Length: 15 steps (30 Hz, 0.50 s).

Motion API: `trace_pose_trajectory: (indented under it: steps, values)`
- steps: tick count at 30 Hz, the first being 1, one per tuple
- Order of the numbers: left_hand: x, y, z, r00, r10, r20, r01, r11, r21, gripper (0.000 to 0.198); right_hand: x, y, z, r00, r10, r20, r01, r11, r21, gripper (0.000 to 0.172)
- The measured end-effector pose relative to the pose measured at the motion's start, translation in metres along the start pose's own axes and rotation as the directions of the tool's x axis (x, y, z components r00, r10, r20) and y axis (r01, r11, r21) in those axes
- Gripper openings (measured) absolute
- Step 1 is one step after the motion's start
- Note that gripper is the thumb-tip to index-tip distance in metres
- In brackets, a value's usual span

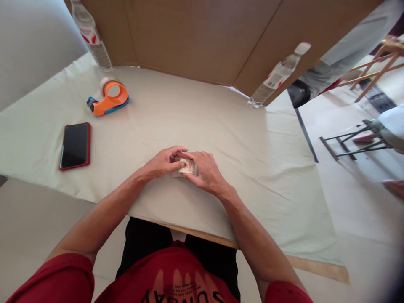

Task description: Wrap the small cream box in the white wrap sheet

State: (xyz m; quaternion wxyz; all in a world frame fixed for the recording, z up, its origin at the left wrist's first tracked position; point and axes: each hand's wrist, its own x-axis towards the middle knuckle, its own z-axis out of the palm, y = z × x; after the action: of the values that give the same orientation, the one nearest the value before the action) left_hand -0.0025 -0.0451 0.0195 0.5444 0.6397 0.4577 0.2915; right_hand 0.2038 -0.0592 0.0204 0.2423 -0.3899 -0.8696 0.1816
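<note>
Close to the front edge of the table, both hands meet around a small pale box with red print (pixel 189 166), which looks to have a clear plastic case or wrap about it. My left hand (pixel 164 162) is closed on its left end, the thumb pressing on the top face. Fingers and thumb of my right hand (pixel 205 171) curve round the right end. Much of the box is hidden by the fingers, so its exact kind cannot be made out.
A red-cased phone (pixel 75 146) and an orange tape dispenser (pixel 110 99) lie on the left of the cloth-covered table (pixel 151 113). Two water bottles (pixel 93 40) stand against a cardboard screen (pixel 189 38) at the back. Beyond the right edge, people sit near a folding stool (pixel 353 141).
</note>
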Motion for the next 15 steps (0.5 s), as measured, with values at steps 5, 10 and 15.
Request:
trace_pose_trajectory:
  steps: [5, 10, 15]
  values:
    - [0.001, 0.001, -0.007, 0.995, 0.055, -0.078, -0.051, 0.997, 0.053, 0.055, -0.005, 0.004, -0.019, 0.962, 0.097, -0.255, -0.050, 0.981, 0.187, 0.068]
    - [0.002, 0.000, -0.022, 0.948, 0.081, -0.307, -0.113, 0.990, -0.086, 0.058, -0.006, 0.022, -0.016, 0.818, 0.354, -0.453, -0.124, 0.878, 0.461, 0.060]
    - [0.000, 0.002, -0.026, 0.972, 0.000, -0.235, -0.016, 0.998, -0.067, 0.059, -0.004, 0.027, -0.011, 0.885, 0.368, -0.284, -0.191, 0.845, 0.500, 0.056]
